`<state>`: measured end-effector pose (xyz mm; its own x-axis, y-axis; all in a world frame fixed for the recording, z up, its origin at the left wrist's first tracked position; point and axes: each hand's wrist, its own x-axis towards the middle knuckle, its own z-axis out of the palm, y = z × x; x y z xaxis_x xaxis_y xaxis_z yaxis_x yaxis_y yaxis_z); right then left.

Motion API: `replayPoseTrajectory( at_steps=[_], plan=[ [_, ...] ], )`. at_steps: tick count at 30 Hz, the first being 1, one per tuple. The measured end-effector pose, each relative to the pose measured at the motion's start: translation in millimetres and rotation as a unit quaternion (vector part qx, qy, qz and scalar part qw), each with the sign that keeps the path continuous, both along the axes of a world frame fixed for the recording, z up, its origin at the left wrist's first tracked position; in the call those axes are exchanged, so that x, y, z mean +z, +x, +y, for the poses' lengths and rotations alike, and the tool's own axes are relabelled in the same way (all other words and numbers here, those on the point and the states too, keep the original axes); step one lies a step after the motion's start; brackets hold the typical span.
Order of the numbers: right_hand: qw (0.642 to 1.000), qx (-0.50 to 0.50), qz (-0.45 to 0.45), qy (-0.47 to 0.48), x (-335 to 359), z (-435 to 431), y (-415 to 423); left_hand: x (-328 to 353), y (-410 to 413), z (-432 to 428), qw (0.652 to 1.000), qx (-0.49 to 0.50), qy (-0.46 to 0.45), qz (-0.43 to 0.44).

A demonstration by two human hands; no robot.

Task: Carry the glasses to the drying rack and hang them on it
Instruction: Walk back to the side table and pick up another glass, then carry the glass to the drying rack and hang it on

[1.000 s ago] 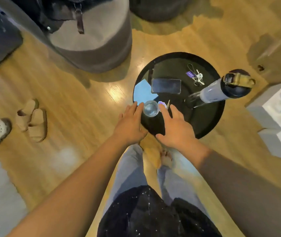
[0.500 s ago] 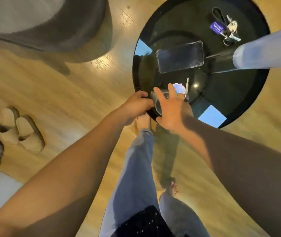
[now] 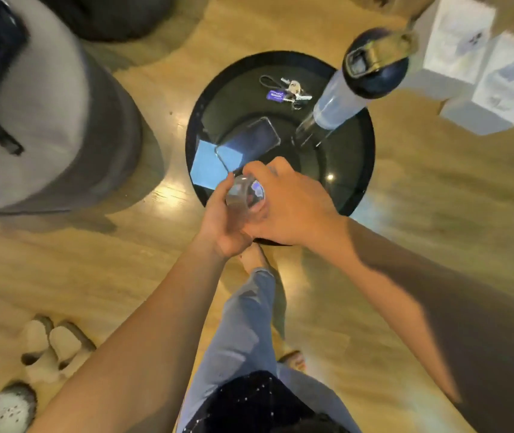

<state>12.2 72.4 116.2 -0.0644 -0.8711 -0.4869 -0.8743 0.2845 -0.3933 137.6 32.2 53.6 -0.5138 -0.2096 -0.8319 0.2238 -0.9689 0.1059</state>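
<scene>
A clear drinking glass [image 3: 244, 195] is held between both hands above the near edge of a round black table [image 3: 355, 170]. My left hand [image 3: 223, 223] wraps its left side from below. My right hand [image 3: 290, 201] curls over its right side and top. The glass looks lifted off the tabletop and tilted, its mouth toward me. No drying rack is in view.
On the table lie a phone [image 3: 251, 142], a blue reflection patch [image 3: 207, 165], keys with a purple tag [image 3: 284, 92] and a tall bottle with a dark cap [image 3: 352, 85]. A grey pouf [image 3: 52, 129] stands at left, white boxes [image 3: 480, 67] at right, slippers [image 3: 52, 348] on the wooden floor.
Both hands closed around the glass and raised it from the table edge. The camera view pulled back and swung, so the table now sits farther away.
</scene>
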Motion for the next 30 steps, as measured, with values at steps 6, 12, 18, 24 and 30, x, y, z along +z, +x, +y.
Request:
replayPoseTrajectory(
  at_steps=[6, 12, 18, 24, 30],
  plan=[
    [0.980, -0.139, -0.111, -0.085, 126, 113, -47, 107, -39, 70, 0.980, -0.097, -0.084, 0.154],
    [0.921, -0.295, -0.091, -0.237, 226, 290, -52, 196, -74, 227, 0.942, -0.182, -0.088, 0.267],
    [0.801, -0.498, -0.017, -0.331, 295, 484, -54, 266, -122, 404, 0.876, -0.352, -0.007, 0.330],
    [0.646, -0.645, 0.006, -0.407, 329, 628, -53, 315, -155, 529, 0.749, -0.526, -0.015, 0.403],
    [0.581, -0.711, 0.038, -0.394, 329, 721, -65, 324, -203, 626, 0.684, -0.604, 0.000, 0.409]
  ],
)
